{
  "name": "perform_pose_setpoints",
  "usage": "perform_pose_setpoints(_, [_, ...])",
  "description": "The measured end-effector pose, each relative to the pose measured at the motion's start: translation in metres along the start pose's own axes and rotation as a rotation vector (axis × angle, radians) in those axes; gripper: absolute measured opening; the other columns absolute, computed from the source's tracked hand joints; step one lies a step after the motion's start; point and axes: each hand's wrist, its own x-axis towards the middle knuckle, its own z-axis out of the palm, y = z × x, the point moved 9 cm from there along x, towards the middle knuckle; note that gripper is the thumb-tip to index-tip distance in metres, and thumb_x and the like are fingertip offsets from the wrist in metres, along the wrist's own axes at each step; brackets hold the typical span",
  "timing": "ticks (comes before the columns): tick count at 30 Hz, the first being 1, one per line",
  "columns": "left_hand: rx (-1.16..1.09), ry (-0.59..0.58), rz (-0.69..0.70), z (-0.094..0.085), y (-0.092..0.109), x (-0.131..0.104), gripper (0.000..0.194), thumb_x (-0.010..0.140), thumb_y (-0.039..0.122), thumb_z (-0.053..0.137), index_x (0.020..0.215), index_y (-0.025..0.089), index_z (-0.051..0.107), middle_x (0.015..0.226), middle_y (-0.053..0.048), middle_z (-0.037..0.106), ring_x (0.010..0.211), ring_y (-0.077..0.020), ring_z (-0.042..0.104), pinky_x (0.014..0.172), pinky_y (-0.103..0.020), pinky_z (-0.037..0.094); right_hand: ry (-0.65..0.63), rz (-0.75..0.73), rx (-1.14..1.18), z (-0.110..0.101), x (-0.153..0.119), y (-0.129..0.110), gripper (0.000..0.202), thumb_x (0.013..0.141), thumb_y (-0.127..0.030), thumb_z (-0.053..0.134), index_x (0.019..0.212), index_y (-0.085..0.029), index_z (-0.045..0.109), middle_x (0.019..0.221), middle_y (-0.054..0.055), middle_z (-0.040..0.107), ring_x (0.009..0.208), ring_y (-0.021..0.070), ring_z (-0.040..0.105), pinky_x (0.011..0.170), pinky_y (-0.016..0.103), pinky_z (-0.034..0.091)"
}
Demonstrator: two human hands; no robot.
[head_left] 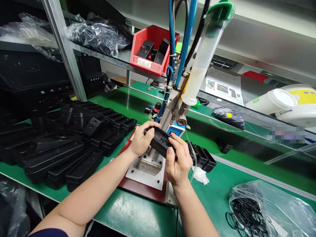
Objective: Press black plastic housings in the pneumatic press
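Green-topped workbench (pixel 138 210), metal-framed shelving (pixel 65 49) around it. Left: big pile of black plastic housings (pixel 53 153) on the bench; clear plastic bags (pixel 98 33) on the shelf above. Next along, red parts bin (pixel 158 69) up on the shelf, black parts inside, white label on the front.

Center: left hand (pixel 142 141) closed on one end of a black elongated housing (pixel 160 141), right hand (pixel 179 161) closed on the other, thumb and fingers around the edges. Housing is held clear of the bench, tilted, over the metal fixture block (pixel 150 166) (block has print on its front, can't read it). Green-capped syringe (pixel 198 70) above, mounted on the machine, cloudy contents.

Right: row of black parts (pixel 208 161), crumpled white tissue (pixel 201 176) just beside. One black piece (pixel 224 144) sits apart farther back. Far right: clear bag (pixel 288 210) with black O-rings (pixel 249 210), some poking out.
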Motion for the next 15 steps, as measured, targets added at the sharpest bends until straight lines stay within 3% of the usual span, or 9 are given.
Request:
perform_pose_setpoints(9, [0.072, -0.103, -0.051, 0.004, 0.003, 0.011, 0.026, 0.077, 0.023, 0.042, 0.086, 0.017, 0.066, 0.089, -0.002, 0.067, 0.087, -0.0182, 0.06, 0.078, -0.028, 0.048, -0.035, 0.066, -0.059, -0.001, 0.003, 0.003, 0.03, 0.095, -0.02, 0.037, 0.105, -0.017, 0.065, 0.109, 0.013, 0.066, 0.105, 0.0239, 0.064, 0.091, 0.043, 0.053])
perform_pose_setpoints(15, [0.02, -0.083, -0.058, 0.003, 0.001, 0.01, 0.025, 0.075, 0.025, 0.042, 0.083, 0.017, 0.065, 0.086, -0.002, 0.066, 0.082, -0.018, 0.058, 0.076, -0.028, 0.047, -0.077, 0.087, -0.134, 0.0, 0.004, -0.002, 0.031, 0.097, -0.024, 0.034, 0.101, -0.017, 0.064, 0.11, 0.012, 0.067, 0.105, 0.0221, 0.064, 0.089, 0.039, 0.053])
